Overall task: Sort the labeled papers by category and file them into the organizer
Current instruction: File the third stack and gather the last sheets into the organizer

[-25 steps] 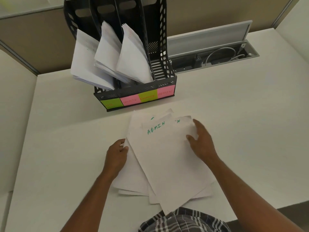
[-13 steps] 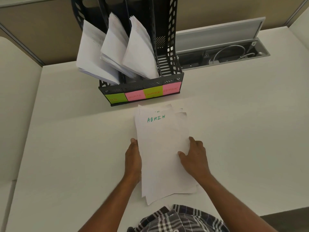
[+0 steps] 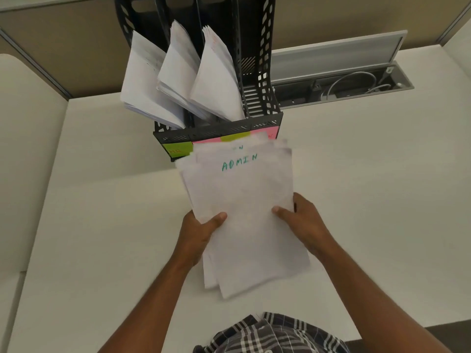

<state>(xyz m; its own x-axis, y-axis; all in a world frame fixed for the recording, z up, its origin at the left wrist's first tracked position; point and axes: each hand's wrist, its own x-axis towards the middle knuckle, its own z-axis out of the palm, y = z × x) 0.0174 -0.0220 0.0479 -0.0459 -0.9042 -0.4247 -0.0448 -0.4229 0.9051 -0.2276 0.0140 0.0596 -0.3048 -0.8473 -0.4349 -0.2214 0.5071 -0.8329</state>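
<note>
A stack of white papers [image 3: 244, 212], its top sheet marked ADMIN in green, is held up off the desk in front of the organizer. My left hand [image 3: 201, 233] grips its left edge with the thumb on top. My right hand [image 3: 303, 222] grips its right edge. The black organizer [image 3: 257, 80] stands at the back with four slots. White papers [image 3: 178, 77] lean out of the three left slots; the right slot shows none. Green and pink labels [image 3: 178, 149] run along its front, partly hidden by the stack.
The white desk [image 3: 369, 200] spreads on all sides. An open cable tray [image 3: 344, 85] with wires and a raised lid sits at the back right. A beige partition wall runs behind. My plaid shirt [image 3: 267, 335] shows at the bottom edge.
The spread sheets were squared into one stack. Both hands then closed on its sides and lifted it up and forward toward the organizer, covering part of the labels.
</note>
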